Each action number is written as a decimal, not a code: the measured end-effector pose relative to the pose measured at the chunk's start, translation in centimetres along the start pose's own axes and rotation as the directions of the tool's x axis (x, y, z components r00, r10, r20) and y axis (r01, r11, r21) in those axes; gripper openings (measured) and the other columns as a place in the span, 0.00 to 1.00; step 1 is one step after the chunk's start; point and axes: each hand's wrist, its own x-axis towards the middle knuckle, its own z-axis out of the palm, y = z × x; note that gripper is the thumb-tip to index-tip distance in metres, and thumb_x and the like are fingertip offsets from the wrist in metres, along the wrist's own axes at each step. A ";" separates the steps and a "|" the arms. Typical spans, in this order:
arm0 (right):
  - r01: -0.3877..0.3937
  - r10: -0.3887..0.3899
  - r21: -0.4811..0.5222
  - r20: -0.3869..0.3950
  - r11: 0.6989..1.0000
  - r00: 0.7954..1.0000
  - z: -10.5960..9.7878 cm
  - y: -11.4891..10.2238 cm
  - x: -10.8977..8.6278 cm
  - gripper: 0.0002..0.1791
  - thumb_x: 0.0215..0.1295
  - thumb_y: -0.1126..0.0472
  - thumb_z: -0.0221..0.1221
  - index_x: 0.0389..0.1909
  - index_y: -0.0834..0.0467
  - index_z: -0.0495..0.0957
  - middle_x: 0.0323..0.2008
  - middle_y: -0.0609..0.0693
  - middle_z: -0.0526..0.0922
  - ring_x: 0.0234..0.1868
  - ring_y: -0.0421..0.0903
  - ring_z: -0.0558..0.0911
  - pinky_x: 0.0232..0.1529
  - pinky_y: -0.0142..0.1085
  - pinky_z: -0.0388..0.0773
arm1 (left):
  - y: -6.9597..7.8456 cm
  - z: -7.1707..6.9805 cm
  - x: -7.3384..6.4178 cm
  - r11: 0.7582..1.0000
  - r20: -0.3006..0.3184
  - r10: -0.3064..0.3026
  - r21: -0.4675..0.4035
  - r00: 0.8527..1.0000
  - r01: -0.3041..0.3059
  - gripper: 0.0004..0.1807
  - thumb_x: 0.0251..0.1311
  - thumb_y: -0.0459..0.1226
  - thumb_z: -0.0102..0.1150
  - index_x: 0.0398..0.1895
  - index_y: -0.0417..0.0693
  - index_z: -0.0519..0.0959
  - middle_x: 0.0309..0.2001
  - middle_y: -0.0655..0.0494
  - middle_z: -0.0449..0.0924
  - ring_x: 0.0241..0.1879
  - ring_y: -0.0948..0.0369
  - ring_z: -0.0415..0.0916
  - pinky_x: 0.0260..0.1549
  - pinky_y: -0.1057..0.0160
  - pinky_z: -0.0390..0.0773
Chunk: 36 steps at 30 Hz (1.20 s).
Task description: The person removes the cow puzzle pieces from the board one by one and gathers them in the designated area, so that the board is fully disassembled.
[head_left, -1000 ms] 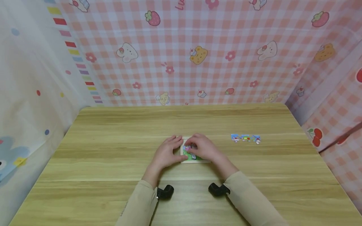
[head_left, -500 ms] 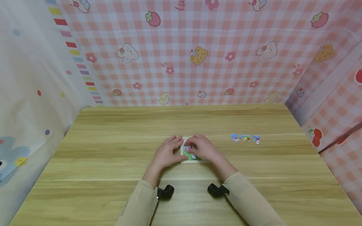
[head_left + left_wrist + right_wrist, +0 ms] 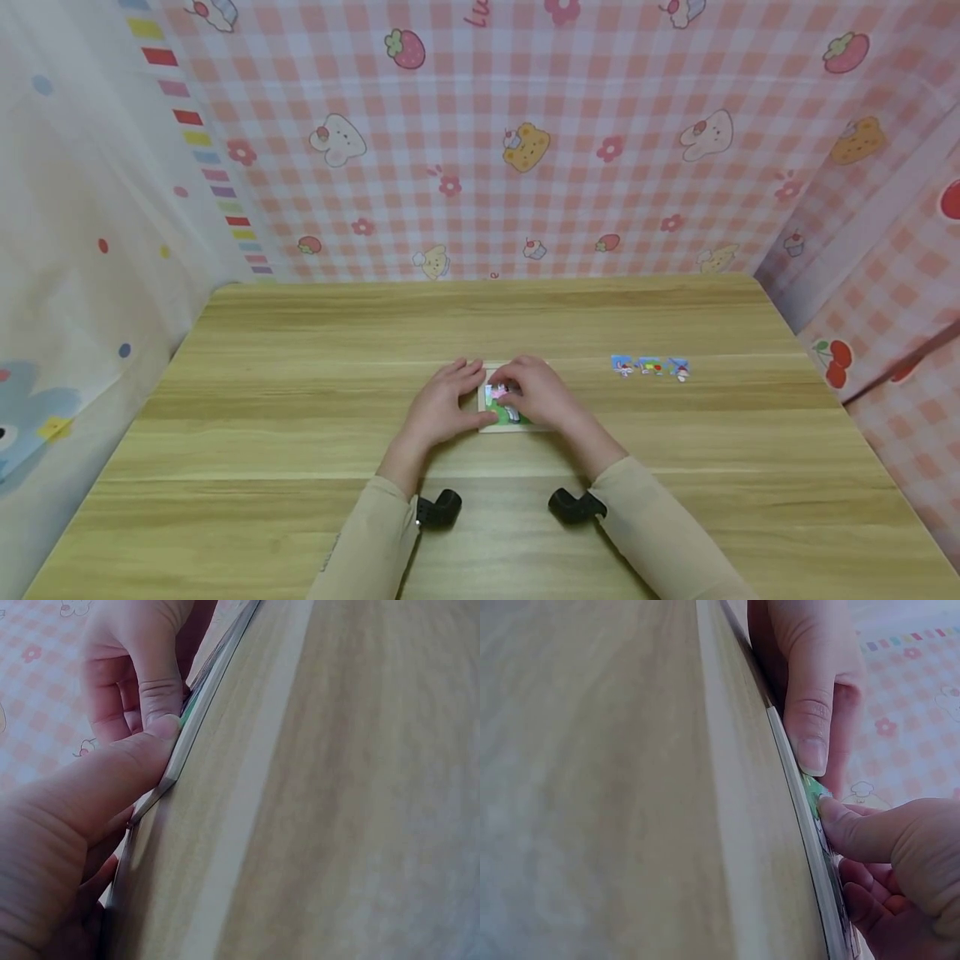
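A small jigsaw puzzle in a pale wooden frame (image 3: pixel 517 429) lies mid-table, its picture green with some pink. My left hand (image 3: pixel 442 404) holds the frame's left side, fingers along the edge and thumb over the lower left corner. In the left wrist view the left thumb (image 3: pixel 112 776) presses at the frame's rim. My right hand (image 3: pixel 542 393) arches over the puzzle, thumb and index finger pinching a pink puzzle piece (image 3: pixel 498 391) within the frame. The right thumb (image 3: pixel 855 829) presses on the picture in the right wrist view. The right hand hides much of the puzzle.
Three loose puzzle pieces lie in a row to the right: one left piece (image 3: pixel 622 365), one middle piece (image 3: pixel 650 367) and one right piece (image 3: pixel 679 369). The wooden table (image 3: pixel 300 350) ends at a checked pink curtain (image 3: pixel 465 167). Black wrist cameras (image 3: pixel 576 506) jut inward from both sleeves.
My right forearm has shifted slightly left and the fingers stay over the same spot of the puzzle. The left hand and the loose pieces have not moved.
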 end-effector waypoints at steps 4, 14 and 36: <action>-0.006 0.006 0.021 -0.015 1.000 1.000 0.1 -0.1 -0.1 0.10 0.63 0.63 0.67 0.45 0.57 0.84 0.43 0.52 0.81 0.47 0.49 0.77 0.52 0.46 0.75 | -0.1 0.0 0.0 1.000 -0.003 0.000 0.000 1.000 0.000 0.42 0.53 0.52 0.73 0.68 0.41 0.71 0.71 0.50 0.65 0.73 0.48 0.54 0.71 0.48 0.55; -0.005 0.015 0.114 -0.088 0.993 0.996 0.4 0.3 -0.4 0.06 0.63 0.63 0.67 0.41 0.56 0.85 0.35 0.46 0.78 0.36 0.44 0.74 0.40 0.38 0.74 | -0.1 -0.1 0.0 1.000 -0.013 0.012 -0.007 1.000 -0.012 0.42 0.53 0.51 0.73 0.67 0.39 0.71 0.70 0.49 0.66 0.73 0.48 0.55 0.71 0.48 0.55; -0.026 0.076 0.324 -0.141 0.946 0.987 -0.1 0.7 -1.4 0.03 0.66 0.63 0.65 0.38 0.55 0.85 0.36 0.45 0.85 0.37 0.42 0.79 0.43 0.39 0.78 | 0.0 -0.1 -0.1 1.000 -0.011 0.008 -0.002 1.000 -0.008 0.42 0.53 0.53 0.72 0.67 0.40 0.71 0.71 0.50 0.65 0.73 0.49 0.54 0.71 0.49 0.55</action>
